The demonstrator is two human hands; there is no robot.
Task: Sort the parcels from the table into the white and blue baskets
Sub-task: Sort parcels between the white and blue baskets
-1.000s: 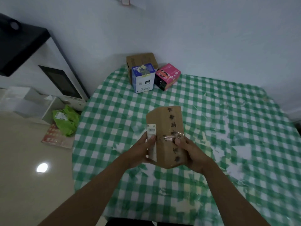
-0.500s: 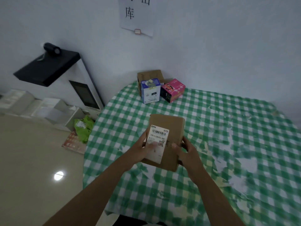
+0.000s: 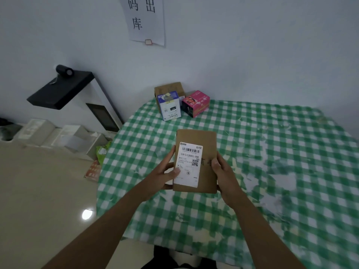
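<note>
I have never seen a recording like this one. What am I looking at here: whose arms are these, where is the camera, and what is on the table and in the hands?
There is no machine here. A person wears one wide-angle camera on the head, looking forward and down, so the two bare arms are that person's own. The left hand and the right hand together hold a flat brown cardboard parcel above the table, its white shipping label with barcode facing the camera. The table has a green and white checked cloth. At its far edge, near the wall, stand three more parcels: a brown box, a blue and white box in front of it, and a pink box beside them. The white and blue baskets cannot be identified with certainty in this picture.
</note>
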